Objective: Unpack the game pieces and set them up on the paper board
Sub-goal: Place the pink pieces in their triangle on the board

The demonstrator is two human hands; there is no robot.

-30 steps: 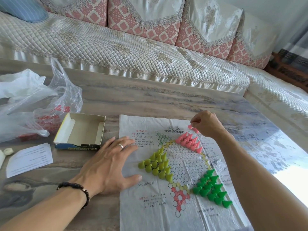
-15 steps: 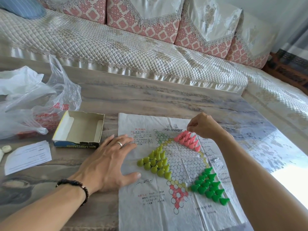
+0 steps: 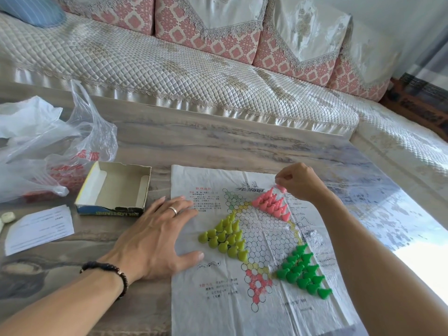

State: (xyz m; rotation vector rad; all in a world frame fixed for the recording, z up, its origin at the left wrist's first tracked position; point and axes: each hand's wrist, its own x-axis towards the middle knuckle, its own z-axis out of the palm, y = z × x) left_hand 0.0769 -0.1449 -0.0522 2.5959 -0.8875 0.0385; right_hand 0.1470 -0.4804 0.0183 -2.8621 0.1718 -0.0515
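The paper board point(image 3: 218, 301) lies flat on the table with a star of printed circles. Three groups of cone pieces stand on it: pink pieces point(image 3: 271, 202) at the top, yellow-green pieces point(image 3: 225, 237) at the left, dark green pieces point(image 3: 303, 270) at the lower right. My right hand point(image 3: 300, 181) is pinched on one pink piece point(image 3: 281, 188) just right of the pink group's tip. My left hand point(image 3: 155, 236) rests flat, fingers spread, on the board's left edge.
An open empty cardboard box point(image 3: 116, 187) sits left of the board. Crumpled plastic bags point(image 3: 48, 151) lie at the far left, a white paper slip point(image 3: 38, 229) in front of them. A quilted sofa point(image 3: 194, 76) runs behind the table.
My right hand has carried the pink piece slightly right and down beside the pink group's tip. My left hand has stayed flat on the paper.
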